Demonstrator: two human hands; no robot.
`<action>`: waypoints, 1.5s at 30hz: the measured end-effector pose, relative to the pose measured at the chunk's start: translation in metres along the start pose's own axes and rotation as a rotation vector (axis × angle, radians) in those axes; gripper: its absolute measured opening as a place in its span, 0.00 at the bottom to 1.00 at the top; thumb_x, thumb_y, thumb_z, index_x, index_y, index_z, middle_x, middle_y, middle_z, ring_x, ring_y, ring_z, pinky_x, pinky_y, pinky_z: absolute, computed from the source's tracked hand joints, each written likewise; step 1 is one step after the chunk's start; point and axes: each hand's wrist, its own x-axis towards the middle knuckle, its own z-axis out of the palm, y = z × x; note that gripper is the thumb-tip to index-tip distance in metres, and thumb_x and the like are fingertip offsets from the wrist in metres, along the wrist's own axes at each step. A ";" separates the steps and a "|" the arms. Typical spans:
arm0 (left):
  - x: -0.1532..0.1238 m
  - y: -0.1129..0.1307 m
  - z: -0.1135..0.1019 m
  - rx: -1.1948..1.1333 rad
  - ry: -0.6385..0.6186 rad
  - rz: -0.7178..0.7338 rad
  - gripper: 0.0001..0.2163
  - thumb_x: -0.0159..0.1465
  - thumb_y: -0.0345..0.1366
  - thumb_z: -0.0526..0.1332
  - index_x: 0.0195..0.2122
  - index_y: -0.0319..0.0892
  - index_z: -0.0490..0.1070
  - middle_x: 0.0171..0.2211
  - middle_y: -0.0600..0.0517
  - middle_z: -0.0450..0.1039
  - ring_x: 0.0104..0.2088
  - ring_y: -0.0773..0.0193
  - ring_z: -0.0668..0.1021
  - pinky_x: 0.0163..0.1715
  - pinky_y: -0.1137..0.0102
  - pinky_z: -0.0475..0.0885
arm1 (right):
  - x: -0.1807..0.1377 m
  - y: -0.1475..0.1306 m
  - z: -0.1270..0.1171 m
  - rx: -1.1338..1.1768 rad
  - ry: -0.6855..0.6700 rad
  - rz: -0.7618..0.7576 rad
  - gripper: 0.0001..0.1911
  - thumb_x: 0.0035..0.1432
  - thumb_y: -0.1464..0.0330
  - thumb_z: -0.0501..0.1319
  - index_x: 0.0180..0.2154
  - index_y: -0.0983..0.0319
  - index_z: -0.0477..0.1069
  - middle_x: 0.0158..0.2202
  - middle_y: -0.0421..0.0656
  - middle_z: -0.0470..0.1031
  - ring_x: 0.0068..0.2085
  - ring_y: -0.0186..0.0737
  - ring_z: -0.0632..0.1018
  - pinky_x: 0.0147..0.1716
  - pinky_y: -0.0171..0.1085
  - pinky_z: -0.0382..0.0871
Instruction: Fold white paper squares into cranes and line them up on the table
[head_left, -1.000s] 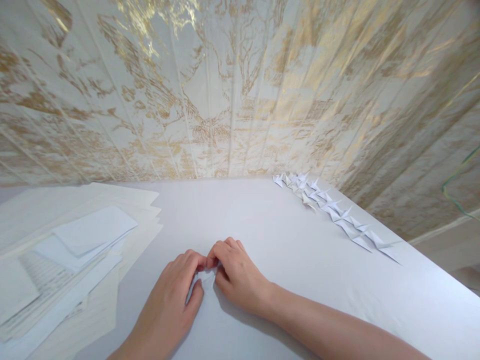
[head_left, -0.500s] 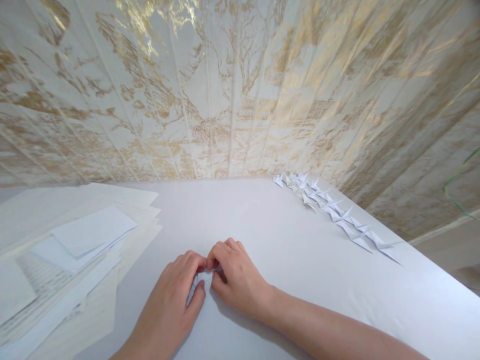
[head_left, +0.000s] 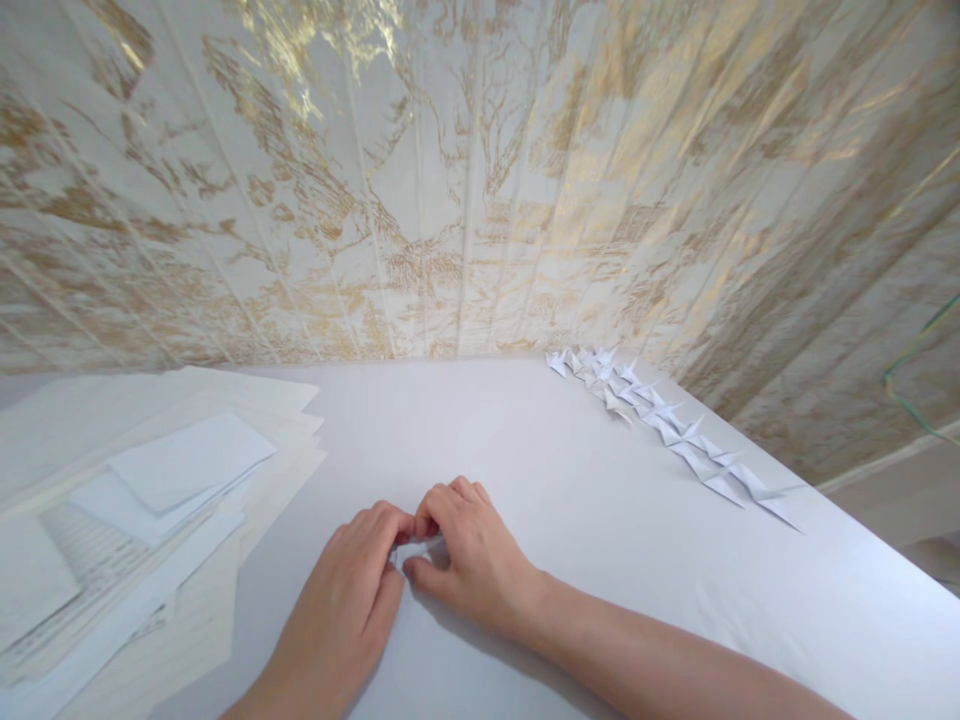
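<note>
My left hand point(head_left: 341, 600) and my right hand point(head_left: 469, 550) meet on the white table point(head_left: 570, 500), fingertips pressed together. Between them they pinch a small folded piece of white paper point(head_left: 417, 546), of which only a sliver shows between the fingers. Both hands are closed around it and rest low on the table top. The rest of the paper is hidden under the fingers.
A row of several small folded white paper shapes point(head_left: 667, 425) runs along the table's right edge. A loose pile of white and cream sheets point(head_left: 142, 500) covers the left side. A gold-patterned wall point(head_left: 480, 180) stands right behind the table.
My thumbs have drawn closer together over the small paper, covering more of it. The hands have stayed in the same place.
</note>
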 end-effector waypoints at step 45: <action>-0.005 -0.007 0.005 0.222 0.093 0.053 0.08 0.67 0.33 0.50 0.47 0.48 0.58 0.45 0.49 0.64 0.44 0.52 0.72 0.44 0.52 0.70 | -0.001 0.006 -0.005 -0.046 -0.053 -0.184 0.10 0.53 0.77 0.61 0.40 0.64 0.71 0.39 0.45 0.72 0.42 0.44 0.69 0.43 0.40 0.62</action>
